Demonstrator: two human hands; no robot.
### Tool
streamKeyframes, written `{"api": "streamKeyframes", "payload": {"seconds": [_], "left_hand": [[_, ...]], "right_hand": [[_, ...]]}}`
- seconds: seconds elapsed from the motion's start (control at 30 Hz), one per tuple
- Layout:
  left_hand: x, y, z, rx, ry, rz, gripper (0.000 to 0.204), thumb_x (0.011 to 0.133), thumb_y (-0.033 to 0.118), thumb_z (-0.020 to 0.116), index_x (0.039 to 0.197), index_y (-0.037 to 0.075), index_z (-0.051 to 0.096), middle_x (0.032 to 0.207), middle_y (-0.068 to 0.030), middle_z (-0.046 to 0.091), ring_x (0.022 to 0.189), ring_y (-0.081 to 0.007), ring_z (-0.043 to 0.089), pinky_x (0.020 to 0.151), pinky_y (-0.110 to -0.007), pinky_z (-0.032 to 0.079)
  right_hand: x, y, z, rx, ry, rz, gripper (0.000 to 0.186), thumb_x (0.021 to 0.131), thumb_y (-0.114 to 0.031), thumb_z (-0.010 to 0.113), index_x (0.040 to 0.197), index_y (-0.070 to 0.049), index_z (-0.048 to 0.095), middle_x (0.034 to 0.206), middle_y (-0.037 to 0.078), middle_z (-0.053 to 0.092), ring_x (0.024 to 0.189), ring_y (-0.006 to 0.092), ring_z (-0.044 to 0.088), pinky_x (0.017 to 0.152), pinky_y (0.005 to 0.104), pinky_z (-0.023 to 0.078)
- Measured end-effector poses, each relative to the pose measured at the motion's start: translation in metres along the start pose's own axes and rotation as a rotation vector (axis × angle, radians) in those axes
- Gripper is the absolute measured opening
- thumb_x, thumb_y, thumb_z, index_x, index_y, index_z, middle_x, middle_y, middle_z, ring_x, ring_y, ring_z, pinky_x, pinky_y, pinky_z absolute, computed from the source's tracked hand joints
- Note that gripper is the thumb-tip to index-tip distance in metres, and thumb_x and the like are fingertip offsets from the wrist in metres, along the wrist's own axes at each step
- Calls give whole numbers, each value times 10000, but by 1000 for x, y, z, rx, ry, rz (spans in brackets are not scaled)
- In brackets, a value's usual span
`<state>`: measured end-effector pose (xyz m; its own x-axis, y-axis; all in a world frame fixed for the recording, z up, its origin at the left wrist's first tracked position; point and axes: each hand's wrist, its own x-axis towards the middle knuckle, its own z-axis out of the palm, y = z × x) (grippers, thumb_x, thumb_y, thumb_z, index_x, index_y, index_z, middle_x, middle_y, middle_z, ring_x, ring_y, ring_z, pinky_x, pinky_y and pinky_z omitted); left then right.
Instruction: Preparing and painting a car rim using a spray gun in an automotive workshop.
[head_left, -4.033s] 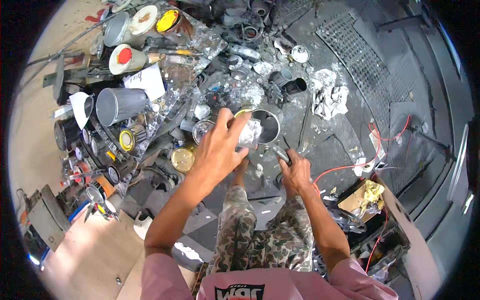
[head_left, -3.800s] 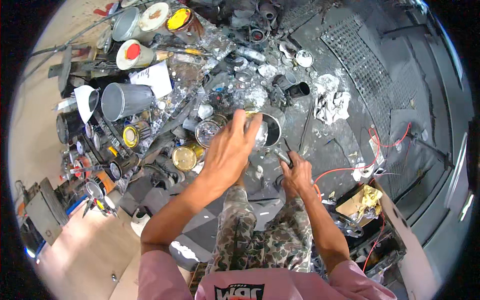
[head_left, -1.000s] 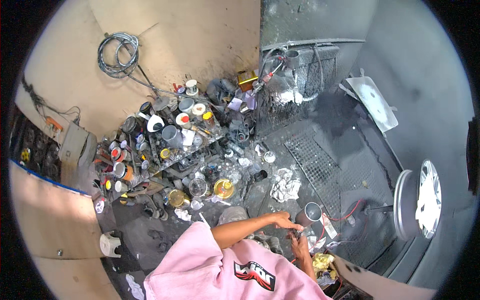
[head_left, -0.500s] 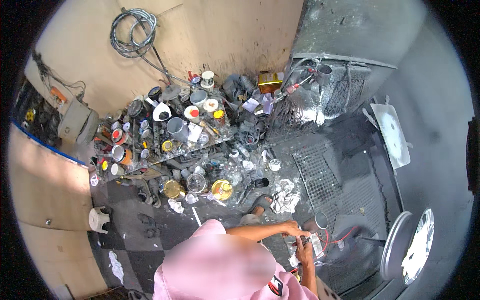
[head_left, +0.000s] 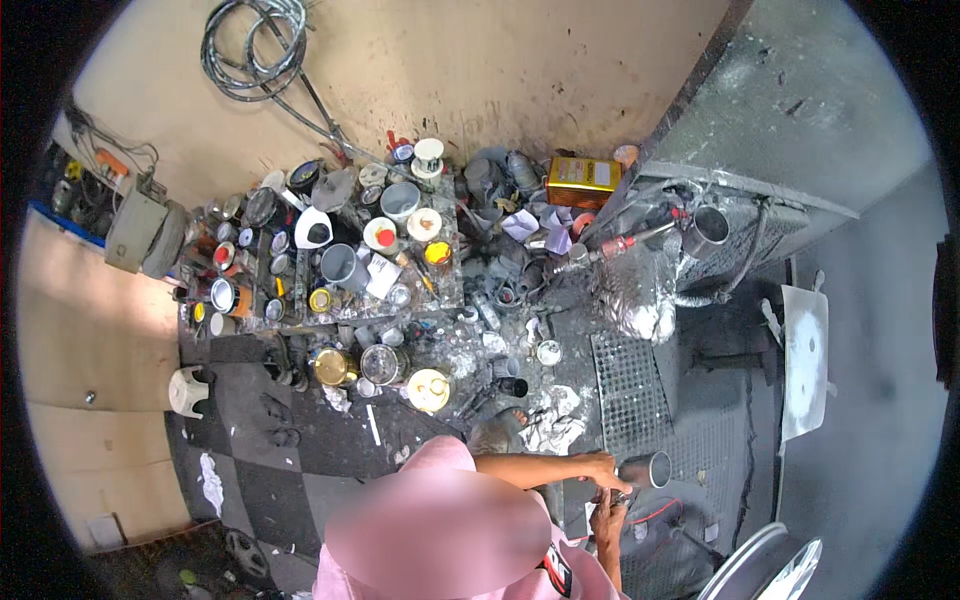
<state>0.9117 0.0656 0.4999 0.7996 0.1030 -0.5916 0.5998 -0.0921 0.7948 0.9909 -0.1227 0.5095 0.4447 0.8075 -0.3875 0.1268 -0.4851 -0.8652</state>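
Observation:
Both hands are together low and right of centre, around a spray gun with a grey metal cup (head_left: 647, 470) tilted outward to the right. My left hand (head_left: 602, 470) reaches in from the left with its fingers closed at the gun, just beside the cup. Below it, my right hand (head_left: 607, 518) is wrapped round the gun's handle. Most of the gun body is hidden by the fingers. A red hose (head_left: 657, 512) runs on the floor near the right hand. At the lower right edge stands a silver wheel rim (head_left: 760, 565), partly cut off.
A cluttered workbench (head_left: 455, 285) carries paint tins and cups. Open tins (head_left: 429, 390) and crumpled paper (head_left: 553, 420) lie on the floor. Another spray gun (head_left: 640, 237) rests on a foil-wrapped stand (head_left: 640, 305). A floor grate (head_left: 632, 390) and a white-sprayed panel (head_left: 805, 360) are on the right.
The view has shifted, so the wheel rim sits lower and farther left in the picture. Both hands stay together on the spray gun, whose cup now points more to the right.

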Motion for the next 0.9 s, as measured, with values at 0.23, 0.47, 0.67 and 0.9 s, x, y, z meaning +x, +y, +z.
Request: {"api": "streamKeyframes", "payload": {"seconds": [0.23,0.47,0.67,0.9], "left_hand": [[26,5,-38,-5,71,-1,974,717,886,638,679,-82,736,614,-188,663,539,-327,693,482,-429,573],[18,14,-62,-23,33,-48,985,697,893,645,818,-77,772,774,-214,723,634,-356,730,526,-449,601],[1,16,-72,-76,31,-46,986,713,890,632,868,-71,784,807,-202,739,628,-356,727,533,-441,606],[-3,14,-85,-91,17,-39,964,726,860,655,919,-76,781,837,-215,737,660,-364,731,517,-446,586]], "right_hand": [[50,-17,-4,135,-38,14,267,1087,-292,577,1069,-30,624,907,22,653,750,117,593,631,289,458],[62,-45,-3,119,-32,84,285,1091,-287,567,976,-42,654,772,-25,594,658,91,522,598,267,422],[68,-36,-10,-6,-99,87,253,1077,-276,599,1002,-34,598,832,-4,583,704,78,514,601,247,410],[76,-48,2,104,-72,39,242,1082,-250,585,993,-25,603,812,-3,578,701,95,519,630,275,439]]}}
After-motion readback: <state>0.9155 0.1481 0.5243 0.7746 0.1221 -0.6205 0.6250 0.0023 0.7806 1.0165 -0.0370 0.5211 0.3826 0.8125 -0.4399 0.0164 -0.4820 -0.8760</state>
